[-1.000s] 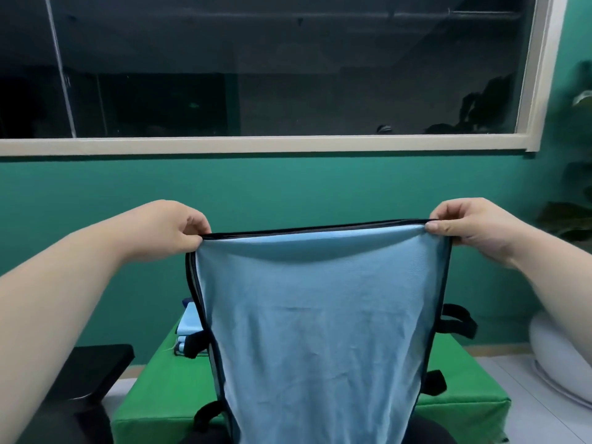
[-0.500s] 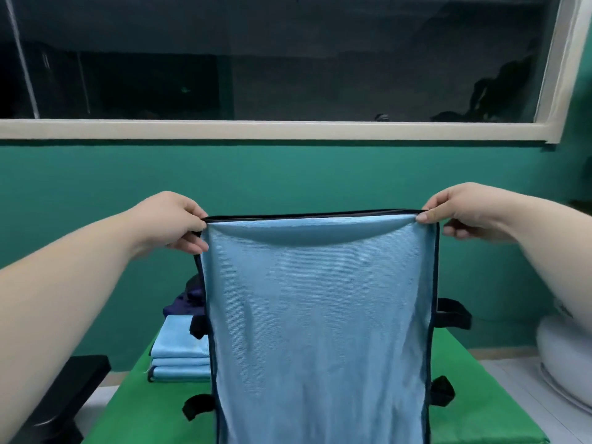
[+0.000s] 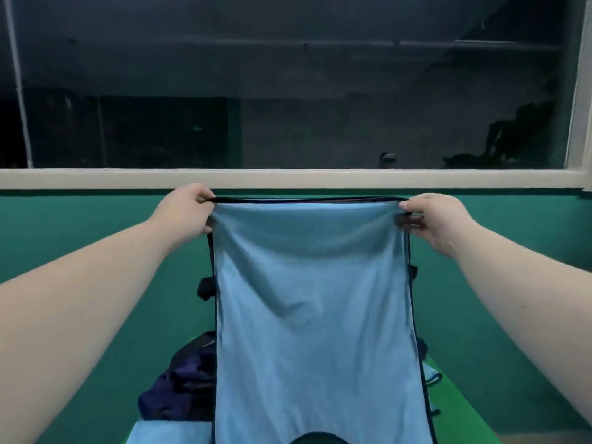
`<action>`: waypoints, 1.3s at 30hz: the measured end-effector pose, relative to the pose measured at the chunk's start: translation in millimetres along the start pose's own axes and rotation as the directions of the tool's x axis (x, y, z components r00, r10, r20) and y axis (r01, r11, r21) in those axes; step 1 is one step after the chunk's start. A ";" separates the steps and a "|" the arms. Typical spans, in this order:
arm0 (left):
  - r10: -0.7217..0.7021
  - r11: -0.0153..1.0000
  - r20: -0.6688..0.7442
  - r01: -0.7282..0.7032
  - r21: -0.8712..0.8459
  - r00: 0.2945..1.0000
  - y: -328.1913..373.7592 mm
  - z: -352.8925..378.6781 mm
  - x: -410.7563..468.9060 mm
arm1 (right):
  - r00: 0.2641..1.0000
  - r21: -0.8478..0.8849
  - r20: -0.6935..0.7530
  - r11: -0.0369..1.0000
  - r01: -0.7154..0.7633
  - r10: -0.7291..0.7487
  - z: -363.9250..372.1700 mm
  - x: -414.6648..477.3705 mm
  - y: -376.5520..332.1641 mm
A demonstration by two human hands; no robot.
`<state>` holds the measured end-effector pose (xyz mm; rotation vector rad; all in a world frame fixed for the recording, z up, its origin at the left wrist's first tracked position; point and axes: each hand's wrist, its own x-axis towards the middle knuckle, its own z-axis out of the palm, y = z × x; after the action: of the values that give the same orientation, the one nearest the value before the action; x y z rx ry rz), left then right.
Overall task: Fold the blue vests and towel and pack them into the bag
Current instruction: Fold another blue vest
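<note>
No legible text or labels anywhere.

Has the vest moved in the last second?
Yes. The vest has risen: its top hem, well below the window sill before, now sits just under it.

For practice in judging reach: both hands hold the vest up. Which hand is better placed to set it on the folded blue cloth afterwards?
Probably the left hand: the folded blue cloth and dark bag lie low on its side; the right hand grips the vest at the opposite corner.

One head-worn camera looks forward, close behind the held-up vest.
</note>
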<state>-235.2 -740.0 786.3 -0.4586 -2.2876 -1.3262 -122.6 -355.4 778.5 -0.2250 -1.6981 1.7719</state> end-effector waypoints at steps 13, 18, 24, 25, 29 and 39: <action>0.122 0.971 0.002 -0.120 0.207 0.992 20.7 -44.0 -88.6 | 0.973 -0.071 0.124 0.976 0.204 -0.194 -53.9 -63.5 -26.9; 0.033 0.942 0.166 -0.087 0.325 0.986 -2.7 -44.6 -174.0 | 0.965 -0.290 0.262 0.952 0.099 -0.021 -103.4 -136.9 17.1; -0.078 0.954 0.374 -0.039 0.296 0.924 -38.6 -32.4 -278.0 | 0.869 -0.470 0.370 0.873 -0.130 0.328 -153.1 -219.8 74.4; -0.101 0.950 0.408 -0.034 0.309 0.907 -46.3 -29.8 -293.1 | 0.842 -0.500 0.387 0.853 -0.150 0.375 -159.8 -231.9 83.8; -0.178 0.954 0.516 0.019 0.299 0.838 -77.1 -26.2 -341.0 | 0.763 -0.567 0.420 0.799 -0.203 0.492 -180.9 -273.0 115.4; -0.233 0.959 0.666 0.056 0.277 0.709 -89.2 -29.5 -384.9 | 0.688 -0.575 0.416 0.758 -0.307 0.595 -209.4 -312.8 128.3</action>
<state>50.9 -831.0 527.9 -0.8170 -3.1212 -1.0165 188.0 -350.4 530.2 -0.3855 -2.7315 1.8674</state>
